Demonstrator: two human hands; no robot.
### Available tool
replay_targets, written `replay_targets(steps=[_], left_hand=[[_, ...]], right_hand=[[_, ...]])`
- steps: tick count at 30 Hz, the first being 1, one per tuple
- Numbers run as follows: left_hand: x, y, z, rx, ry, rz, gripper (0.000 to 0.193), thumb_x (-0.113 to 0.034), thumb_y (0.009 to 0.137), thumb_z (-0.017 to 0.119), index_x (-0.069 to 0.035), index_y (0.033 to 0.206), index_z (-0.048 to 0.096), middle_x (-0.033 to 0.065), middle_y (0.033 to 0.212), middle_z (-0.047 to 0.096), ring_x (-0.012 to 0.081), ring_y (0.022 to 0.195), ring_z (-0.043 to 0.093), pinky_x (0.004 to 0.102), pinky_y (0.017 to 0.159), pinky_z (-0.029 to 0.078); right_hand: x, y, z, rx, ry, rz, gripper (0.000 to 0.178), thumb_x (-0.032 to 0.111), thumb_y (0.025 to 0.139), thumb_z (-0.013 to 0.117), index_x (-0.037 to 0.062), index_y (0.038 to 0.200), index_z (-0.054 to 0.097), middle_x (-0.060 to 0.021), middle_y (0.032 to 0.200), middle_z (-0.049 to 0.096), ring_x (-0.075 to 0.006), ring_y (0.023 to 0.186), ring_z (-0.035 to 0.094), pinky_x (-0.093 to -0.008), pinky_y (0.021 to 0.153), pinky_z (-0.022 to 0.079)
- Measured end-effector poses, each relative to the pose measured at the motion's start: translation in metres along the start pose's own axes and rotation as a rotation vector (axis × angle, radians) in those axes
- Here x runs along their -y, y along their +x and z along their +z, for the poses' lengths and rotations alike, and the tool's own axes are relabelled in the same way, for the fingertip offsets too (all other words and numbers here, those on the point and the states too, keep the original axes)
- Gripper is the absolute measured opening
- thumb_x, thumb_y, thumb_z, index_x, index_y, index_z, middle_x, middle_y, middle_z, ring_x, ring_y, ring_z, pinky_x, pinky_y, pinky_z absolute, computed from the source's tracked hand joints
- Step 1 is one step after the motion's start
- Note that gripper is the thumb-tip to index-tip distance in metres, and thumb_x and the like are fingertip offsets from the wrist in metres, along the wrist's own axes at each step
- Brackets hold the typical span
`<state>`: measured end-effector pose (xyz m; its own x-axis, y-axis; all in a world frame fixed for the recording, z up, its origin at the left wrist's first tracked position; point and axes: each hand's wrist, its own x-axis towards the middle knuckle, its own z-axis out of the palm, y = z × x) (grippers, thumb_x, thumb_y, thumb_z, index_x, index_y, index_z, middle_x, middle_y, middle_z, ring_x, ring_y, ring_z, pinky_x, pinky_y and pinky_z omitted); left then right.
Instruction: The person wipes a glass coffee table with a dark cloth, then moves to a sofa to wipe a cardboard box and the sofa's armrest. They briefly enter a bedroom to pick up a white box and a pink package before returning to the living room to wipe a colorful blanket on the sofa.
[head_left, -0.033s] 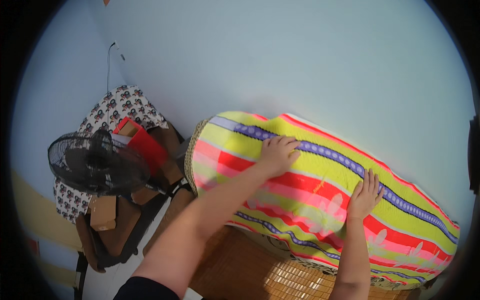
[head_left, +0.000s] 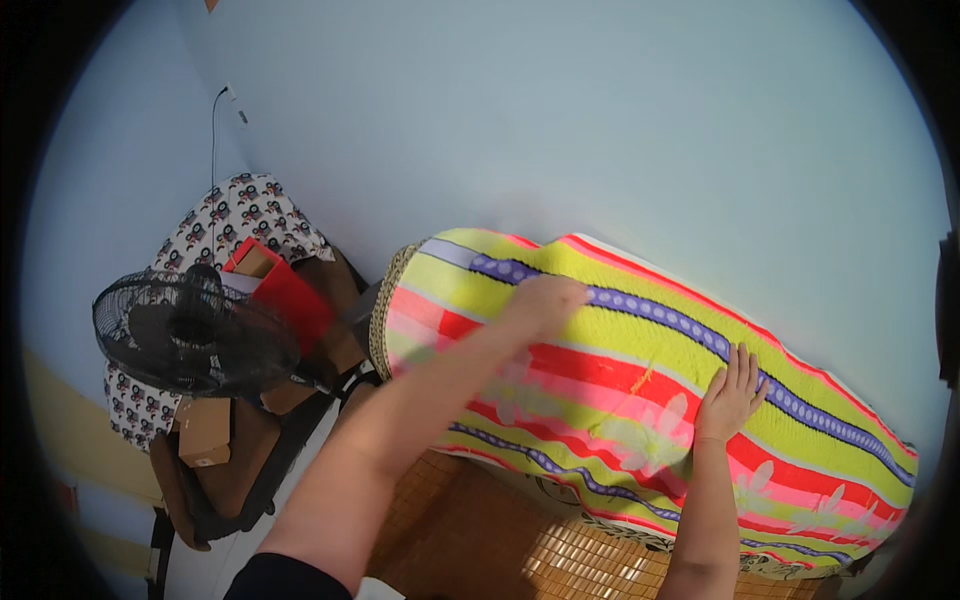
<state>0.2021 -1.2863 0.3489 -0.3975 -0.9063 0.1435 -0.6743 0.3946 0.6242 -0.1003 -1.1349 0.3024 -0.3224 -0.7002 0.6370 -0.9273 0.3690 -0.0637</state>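
Observation:
A striped cloth (head_left: 640, 390) in yellow, red, pink and purple lies spread over a long padded shape against the wall. My left hand (head_left: 550, 303) rests on its purple band near the left end; the fingers are curled in, and what they hold, if anything, is hidden. Farther right, my right hand (head_left: 732, 398) lies flat on the cloth with its fingers stretched out beside the purple band. Small folds run along the cloth's upper edge and its wavy lower edge. A braided woven edge (head_left: 383, 310) shows at its left end.
Below the cloth is a brown slatted mat (head_left: 585, 560). At left stands a black fan (head_left: 190, 330), near a red box (head_left: 292, 300), a cardboard box (head_left: 205, 430) and a patterned white cloth (head_left: 250, 215). The pale blue wall (head_left: 600, 120) rises behind.
My left hand has gone from lying with fingers spread to curled fingers, shifting slightly left. The cloth's lower left edge has moved a little. My right hand stays in place.

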Motion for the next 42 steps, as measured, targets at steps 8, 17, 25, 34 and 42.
replay_targets(steps=[8, 17, 25, 34, 42], left_hand=[[0.144, 0.062, -0.116, -0.029, 0.501, -0.130, 0.030, -0.034, 0.086, 0.059, -0.011, 0.104, 0.064, 0.0111, 0.104, 0.064, 0.0317, 0.101, 0.059, 0.0413, 0.089, 0.045], [0.137, 0.095, -0.125, -0.343, 0.196, -0.220, 0.020, -0.026, 0.083, 0.062, -0.008, 0.092, 0.064, 0.0096, 0.097, 0.065, 0.0303, 0.090, 0.061, 0.0428, 0.082, 0.044], [0.135, 0.077, -0.101, -0.533, 0.570, -0.012, 0.014, -0.021, 0.083, 0.061, -0.009, 0.088, 0.062, 0.0080, 0.101, 0.061, 0.0275, 0.098, 0.055, 0.0415, 0.086, 0.039], [0.059, 0.019, -0.060, -0.211, 0.348, 0.133, 0.027, -0.022, 0.086, 0.057, -0.007, 0.109, 0.058, 0.0088, 0.115, 0.058, 0.0279, 0.111, 0.051, 0.0428, 0.100, 0.035], [-0.003, -0.037, -0.030, -0.115, 0.527, 0.434, 0.057, -0.034, 0.085, 0.061, -0.009, 0.133, 0.042, 0.0113, 0.141, 0.038, 0.0294, 0.134, 0.030, 0.0560, 0.109, 0.016]], right_hand=[[0.000, 0.001, 0.019, -0.022, -0.052, -0.031, 0.043, 0.025, 0.096, 0.028, 0.0159, 0.134, 0.047, 0.0009, 0.141, 0.044, -0.0204, 0.133, 0.036, -0.0462, 0.112, 0.013], [-0.011, -0.005, 0.026, -0.008, -0.031, -0.027, 0.046, 0.029, 0.095, 0.026, 0.0136, 0.133, 0.048, -0.0014, 0.140, 0.045, -0.0228, 0.132, 0.036, -0.0467, 0.112, 0.012], [-0.005, -0.001, 0.023, -0.005, 0.004, -0.035, 0.045, 0.027, 0.093, 0.029, 0.0131, 0.132, 0.049, -0.0026, 0.139, 0.046, -0.0233, 0.132, 0.036, -0.0480, 0.111, 0.013], [-0.011, 0.001, 0.022, 0.049, 0.003, 0.004, 0.047, 0.023, 0.085, 0.044, 0.0163, 0.131, 0.049, -0.0018, 0.138, 0.046, -0.0222, 0.131, 0.037, -0.0485, 0.111, 0.015], [-0.010, -0.002, 0.019, -0.048, 0.091, 0.011, 0.043, 0.024, 0.085, 0.047, 0.0168, 0.126, 0.053, -0.0006, 0.134, 0.049, -0.0199, 0.128, 0.040, -0.0482, 0.110, 0.017]])
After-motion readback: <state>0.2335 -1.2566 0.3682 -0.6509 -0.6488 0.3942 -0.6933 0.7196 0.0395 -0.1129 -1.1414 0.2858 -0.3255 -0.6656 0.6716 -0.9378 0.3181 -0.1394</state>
